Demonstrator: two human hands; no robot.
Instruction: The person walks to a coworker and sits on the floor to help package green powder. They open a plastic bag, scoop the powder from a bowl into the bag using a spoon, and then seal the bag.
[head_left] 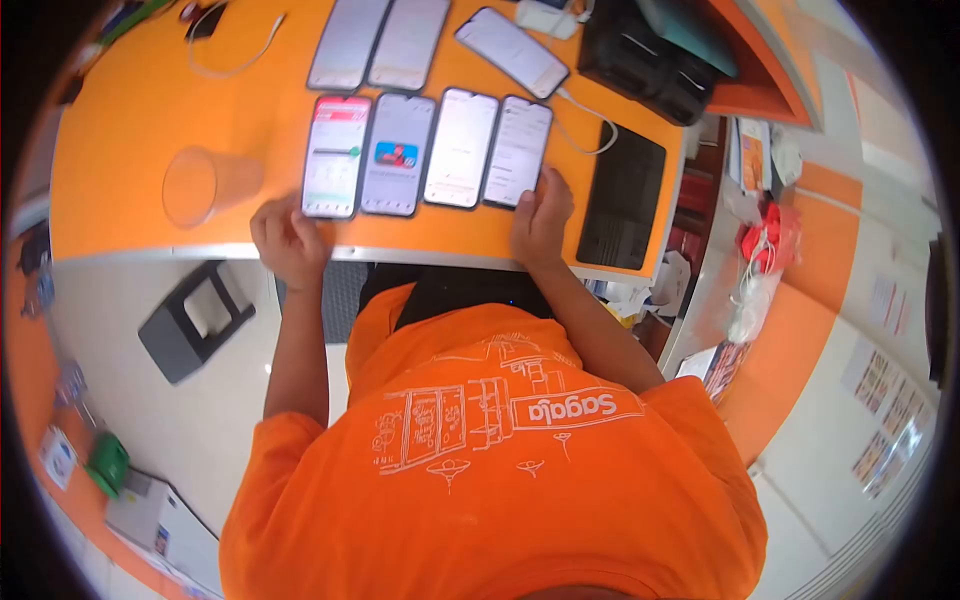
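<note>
Four smartphones lie side by side in the near row on the orange table [120, 215], with lit screens. My left hand [290, 243] rests at the table's front edge, fingers curled in, beside the lower left corner of the leftmost smartphone [335, 160]. Nothing shows in it. The second smartphone [397, 160] has a blue and red picture on its screen; the third smartphone [461, 150] has a mostly white page. At the row's right end, my right hand [543, 218] grips the lower right corner of the fourth smartphone [518, 145], thumb over the screen and fingers along the side.
Farther back lie three more phones, including a tilted phone [512, 52] near a white cable [598, 148]. A clear cup [210, 185] is at left, a dark flat panel [622, 195] at right. Black cases [650, 60] stand behind it. A dark stool [195, 320] is on the floor.
</note>
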